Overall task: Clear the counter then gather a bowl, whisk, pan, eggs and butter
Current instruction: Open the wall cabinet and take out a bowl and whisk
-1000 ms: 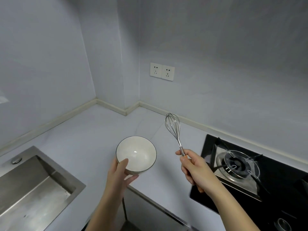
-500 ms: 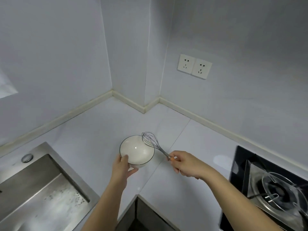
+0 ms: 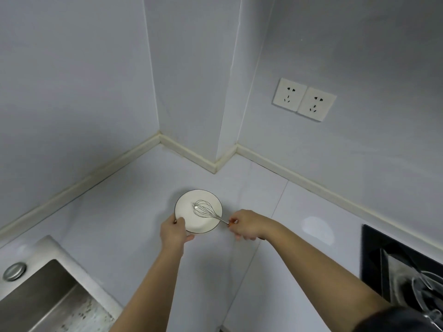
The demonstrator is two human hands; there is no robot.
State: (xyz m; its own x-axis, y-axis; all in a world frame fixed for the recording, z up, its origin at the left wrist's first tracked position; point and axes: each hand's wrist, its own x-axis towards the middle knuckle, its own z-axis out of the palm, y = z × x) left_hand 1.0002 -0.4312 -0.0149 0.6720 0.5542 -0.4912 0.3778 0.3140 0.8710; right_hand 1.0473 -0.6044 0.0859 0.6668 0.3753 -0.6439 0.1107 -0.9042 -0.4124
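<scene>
1. The left hand (image 3: 173, 232) is gripping the near edge of the bowl (image 3: 187, 212). Its thumb is lying over the rim and its fingers are curling round the side.
2. The right hand (image 3: 248, 224) is pinching the end of the whisk (image 3: 206, 210) by its handle, just beside the bowl's right edge.
3. The bowl is sitting on the table (image 3: 119, 212), near the corner where the walls (image 3: 72, 92) are meeting. It is looking like hard white china with a dark line round the rim. It is probably smooth, a little heavy and easy to break if it is dropped. The rim and side are the best place to hold it, just where the left hand is holding now.
4. The whisk is made of thin shiny wire. It is likely light, with a springy head and a stiff handle. The handle is the best place to hold it.
5. The whisk's long line is running from the handle by the right hand, up and to the left, to the round wire head. The head is lying inside the bowl and the stem is crossing the right rim.
6. Farther out, the sink (image 3: 48, 295) is sitting on the left and the stove (image 3: 374, 255) on the right, both well apart from the bowl.
</scene>
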